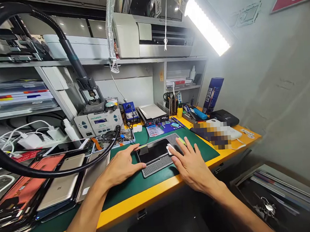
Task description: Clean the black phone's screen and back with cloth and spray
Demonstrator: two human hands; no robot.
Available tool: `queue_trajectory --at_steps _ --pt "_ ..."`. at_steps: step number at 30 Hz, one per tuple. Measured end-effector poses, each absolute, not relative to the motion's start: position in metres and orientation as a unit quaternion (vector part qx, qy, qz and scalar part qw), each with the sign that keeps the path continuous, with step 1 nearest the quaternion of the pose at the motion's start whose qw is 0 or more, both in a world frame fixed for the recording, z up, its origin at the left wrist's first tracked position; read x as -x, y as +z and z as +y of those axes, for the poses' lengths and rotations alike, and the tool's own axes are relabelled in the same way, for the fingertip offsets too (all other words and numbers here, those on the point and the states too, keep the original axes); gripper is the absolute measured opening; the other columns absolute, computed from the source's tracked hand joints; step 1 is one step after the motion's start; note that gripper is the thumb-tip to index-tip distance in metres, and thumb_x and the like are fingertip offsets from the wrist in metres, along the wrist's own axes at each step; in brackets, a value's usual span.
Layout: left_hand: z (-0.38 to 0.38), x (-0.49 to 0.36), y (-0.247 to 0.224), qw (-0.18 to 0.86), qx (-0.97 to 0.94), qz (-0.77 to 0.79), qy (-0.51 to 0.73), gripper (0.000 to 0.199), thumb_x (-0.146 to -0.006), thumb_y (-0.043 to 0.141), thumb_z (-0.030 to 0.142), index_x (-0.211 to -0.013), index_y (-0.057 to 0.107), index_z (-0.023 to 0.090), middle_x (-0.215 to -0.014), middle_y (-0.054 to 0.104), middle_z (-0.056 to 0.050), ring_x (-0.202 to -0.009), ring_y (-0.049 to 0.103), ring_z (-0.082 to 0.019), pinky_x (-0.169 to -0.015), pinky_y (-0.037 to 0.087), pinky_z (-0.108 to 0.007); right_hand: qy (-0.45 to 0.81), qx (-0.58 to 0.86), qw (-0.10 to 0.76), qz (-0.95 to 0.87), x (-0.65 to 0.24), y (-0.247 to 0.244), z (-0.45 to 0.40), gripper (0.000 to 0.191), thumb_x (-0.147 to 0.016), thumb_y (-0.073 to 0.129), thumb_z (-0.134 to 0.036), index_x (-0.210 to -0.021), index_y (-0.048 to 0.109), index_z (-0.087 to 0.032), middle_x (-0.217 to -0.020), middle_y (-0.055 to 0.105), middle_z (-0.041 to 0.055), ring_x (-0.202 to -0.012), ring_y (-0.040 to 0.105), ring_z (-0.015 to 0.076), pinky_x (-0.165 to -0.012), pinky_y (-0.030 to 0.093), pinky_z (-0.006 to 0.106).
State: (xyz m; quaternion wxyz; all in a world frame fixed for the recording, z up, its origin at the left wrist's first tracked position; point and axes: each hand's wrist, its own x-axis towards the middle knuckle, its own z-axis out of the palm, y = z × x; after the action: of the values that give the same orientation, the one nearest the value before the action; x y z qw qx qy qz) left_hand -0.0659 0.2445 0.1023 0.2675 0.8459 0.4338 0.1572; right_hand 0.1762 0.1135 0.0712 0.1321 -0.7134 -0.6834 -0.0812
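A black smartphone [156,152] lies screen up on a grey perforated metal plate [158,167], above a green mat. My left hand [121,166] spans the phone's left end, its thumb at the near edge and its fingers at the far edge. Over the right end of the screen, my right hand [194,166] has its fingers spread. Its index fingertip presses a small white wipe [170,150] against the glass. The wipe is partly hidden by that finger. A yellow-green strip [182,141] shows on the plate behind the right fingers.
Several phones [61,182] and casings lie at left, under a thick black hose [42,171]. Behind the mat stand a hot-air station [99,121], a parts tray [111,142] and a flat heating unit [153,114]. A bright lamp [207,25] hangs at upper right.
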Motion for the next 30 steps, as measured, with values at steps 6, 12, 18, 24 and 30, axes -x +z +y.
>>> queue_trajectory --at_steps 6,12,18,24,30 --pt "0.246 0.066 0.100 0.283 -0.842 0.428 0.165 0.082 -0.073 0.072 0.055 -0.143 0.048 0.021 -0.062 0.055 0.008 -0.061 0.056 -0.017 -0.059 0.038 -0.028 -0.073 0.721 0.138 -0.675 -0.181 0.067 0.115 0.048 -0.107 0.026 -0.042 -0.151 0.044 -0.034 -0.164 0.027 0.0092 -0.152 0.013 0.0390 -0.113 0.027 0.069" --pt "0.246 0.067 0.099 0.278 -0.842 0.432 0.162 0.079 -0.074 0.071 0.052 -0.143 0.049 0.020 -0.065 0.061 0.005 -0.062 0.059 -0.018 -0.060 0.040 -0.028 -0.079 0.720 0.147 -0.674 -0.183 0.063 0.116 0.048 -0.107 0.028 -0.042 -0.151 0.044 -0.034 -0.164 0.028 0.0075 -0.152 0.014 0.0390 -0.113 0.027 0.069" --pt "0.244 0.066 0.109 0.287 -0.837 0.444 0.146 0.082 -0.075 0.071 0.051 -0.145 0.048 0.014 -0.082 0.071 -0.001 -0.068 0.064 -0.019 -0.064 0.044 -0.029 -0.080 0.725 0.144 -0.669 -0.185 0.061 0.117 0.048 -0.107 0.026 -0.043 -0.151 0.044 -0.035 -0.164 0.027 0.0063 -0.152 0.013 0.0391 -0.113 0.028 0.069" --pt "0.246 0.069 0.107 0.250 -0.845 0.449 0.149 0.080 -0.074 0.072 0.053 -0.143 0.052 0.018 -0.086 0.074 -0.004 -0.085 0.070 -0.026 -0.075 0.049 -0.032 -0.082 0.727 0.143 -0.666 -0.184 0.061 0.118 0.048 -0.107 0.024 -0.042 -0.150 0.045 -0.034 -0.164 0.028 0.0066 -0.152 0.015 0.0395 -0.112 0.029 0.069" --pt "0.249 0.070 0.103 0.244 -0.850 0.430 0.180 0.076 -0.071 0.075 0.053 -0.138 0.058 0.022 -0.095 0.077 -0.006 -0.098 0.070 -0.029 -0.080 0.051 -0.033 -0.085 0.724 0.147 -0.668 -0.186 0.058 0.119 0.048 -0.107 0.026 -0.042 -0.151 0.044 -0.034 -0.164 0.027 0.0064 -0.152 0.013 0.0391 -0.113 0.029 0.068"
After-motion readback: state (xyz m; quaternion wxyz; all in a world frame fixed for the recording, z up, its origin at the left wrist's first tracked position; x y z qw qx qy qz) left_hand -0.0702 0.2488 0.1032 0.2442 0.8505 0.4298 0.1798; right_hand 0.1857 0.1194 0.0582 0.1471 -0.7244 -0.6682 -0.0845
